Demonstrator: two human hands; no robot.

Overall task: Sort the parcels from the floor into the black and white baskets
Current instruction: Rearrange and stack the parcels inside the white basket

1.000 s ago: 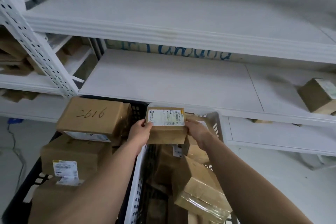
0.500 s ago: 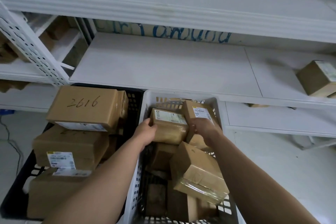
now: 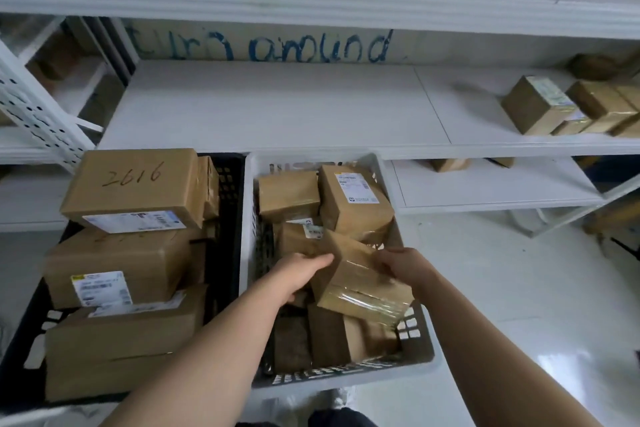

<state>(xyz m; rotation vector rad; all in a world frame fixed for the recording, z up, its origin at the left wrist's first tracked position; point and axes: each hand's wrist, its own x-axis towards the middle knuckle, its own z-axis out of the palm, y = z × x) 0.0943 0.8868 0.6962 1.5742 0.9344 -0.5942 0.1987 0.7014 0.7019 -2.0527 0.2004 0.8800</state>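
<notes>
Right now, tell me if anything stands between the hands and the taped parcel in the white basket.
Nothing visible: the left hand and right hand hold the taped parcel by its sides, inside the white basket.

Black basket (image 3: 228, 204): black, grid of square holes in the wall.
White basket (image 3: 246, 225): white, slotted walls.
Top parcel (image 3: 135, 184): brown cardboard, "2616" in dark pen, white label.
Lower parcel (image 3: 117, 263): brown, white label with a yellow corner.
Taped parcel (image 3: 360, 284): brown under glossy clear tape.
Shelf (image 3: 277, 107): white.
Writing (image 3: 263, 48): blue on pale wall.
Upright (image 3: 38, 114): white, rows of dark holes.
Floor (image 3: 502, 288): white, shiny.
</notes>
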